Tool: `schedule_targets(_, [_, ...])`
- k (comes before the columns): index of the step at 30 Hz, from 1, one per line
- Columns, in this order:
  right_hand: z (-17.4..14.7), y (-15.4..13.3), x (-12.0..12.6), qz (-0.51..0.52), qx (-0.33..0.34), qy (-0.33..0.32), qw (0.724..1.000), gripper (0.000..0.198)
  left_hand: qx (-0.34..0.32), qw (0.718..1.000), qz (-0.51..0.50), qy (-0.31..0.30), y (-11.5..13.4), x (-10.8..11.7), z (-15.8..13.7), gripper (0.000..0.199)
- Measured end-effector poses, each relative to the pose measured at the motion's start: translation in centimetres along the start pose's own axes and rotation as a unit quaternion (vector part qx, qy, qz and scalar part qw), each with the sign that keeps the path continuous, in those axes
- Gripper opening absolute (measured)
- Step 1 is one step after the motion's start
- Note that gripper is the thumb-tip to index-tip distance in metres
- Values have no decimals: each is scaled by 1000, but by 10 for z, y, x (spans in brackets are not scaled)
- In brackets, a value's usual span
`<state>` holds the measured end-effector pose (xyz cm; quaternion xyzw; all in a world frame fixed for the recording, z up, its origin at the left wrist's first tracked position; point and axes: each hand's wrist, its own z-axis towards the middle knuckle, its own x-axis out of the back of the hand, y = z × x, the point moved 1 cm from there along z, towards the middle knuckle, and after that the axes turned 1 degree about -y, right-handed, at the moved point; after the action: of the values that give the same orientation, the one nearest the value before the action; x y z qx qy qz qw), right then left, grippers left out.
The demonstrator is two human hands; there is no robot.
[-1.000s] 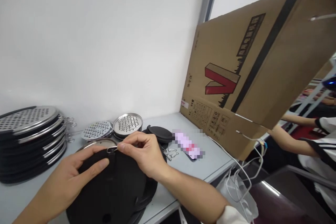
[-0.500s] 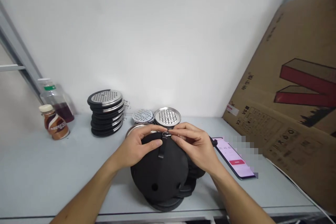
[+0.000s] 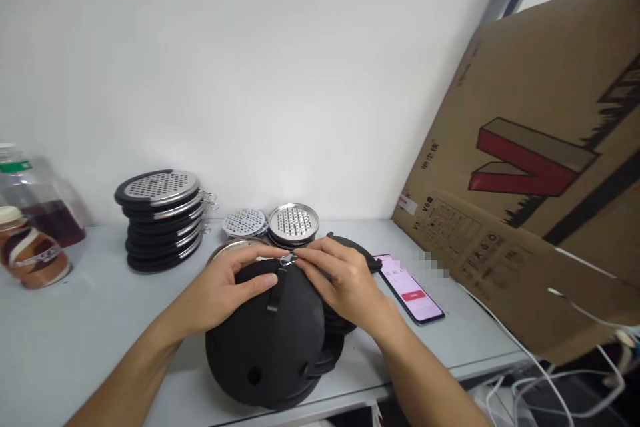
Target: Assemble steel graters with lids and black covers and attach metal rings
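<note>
A black round piece [image 3: 270,340] with a short strap and a small hole stands tilted near the table's front edge. At its top sits a small metal wire loop [image 3: 287,259]. My left hand [image 3: 227,287] grips the upper left rim, thumb on the front face and forefinger reaching to the loop. Closed in a pinch at the loop, my right hand [image 3: 340,273] has its fingertips on the wire. More black round parts [image 3: 333,347] lie behind the piece, partly hidden. Past my hands are a round metal grater [image 3: 294,222] and a perforated metal disc [image 3: 245,221].
Left of my hands stands a stack of black-rimmed graters [image 3: 163,213] with wire loops. Two bottles, one brown [image 3: 33,250] and one with dark liquid [image 3: 55,217], are far left. A phone [image 3: 413,293] lies at right, before a large cardboard box [image 3: 500,213]. White cables [image 3: 535,373] hang lower right.
The view has turned to the right, so everything sits further left in it. My hands remain on the black round piece, with the right fingers still at the wire loop.
</note>
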<state>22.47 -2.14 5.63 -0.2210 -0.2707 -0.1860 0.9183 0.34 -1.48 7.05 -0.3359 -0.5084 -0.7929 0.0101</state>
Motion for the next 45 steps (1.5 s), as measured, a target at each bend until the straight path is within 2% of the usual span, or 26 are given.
schedule_targets(6, [-1,-5,-3,-22,11,17,1000,21,3,1000,16,-21,-1,2,-2,40])
schedule_targets(9, [-2,-10,-6,-29,24,45,998,21,-6,1000,-4,-29,1,1,-3,36])
schedule_targets(15, [-3,-16,-14,-19,-11,107,994,20,-21,999,-34,-15,1,-1,-2,34])
schedule_targets(23, [-3,-20,-25,-75,1,126,989,19,-22,1000,-6,-14,1,1,-5,34])
schedule_targets(26, [-1,-19,-20,-10,-3,128,992,20,-12,1000,-16,-14,2,3,-5,35])
schedule_targets(29, [4,-15,-14,120,-85,82,986,16,2,1000,-20,-20,2,7,-5,37])
schedule_targets(32, [9,-13,-15,271,-221,53,935,12,19,1000,8,6,0,13,-8,35])
schedule_targets(34, [11,-13,-18,334,-262,77,902,13,40,999,24,28,-4,16,-10,38])
schedule_targets(39, [8,-20,-29,341,-252,174,889,6,85,993,22,82,-10,11,-14,41])
schedule_targets(41, [7,-24,-35,362,-239,162,886,5,82,993,26,77,-10,4,-13,46])
schedule_targets(43, [9,-26,-37,386,-223,134,885,5,76,996,30,46,-9,-2,-11,56])
schedule_targets(45, [15,-23,-30,388,-215,139,886,8,86,996,15,37,-7,-6,-9,67])
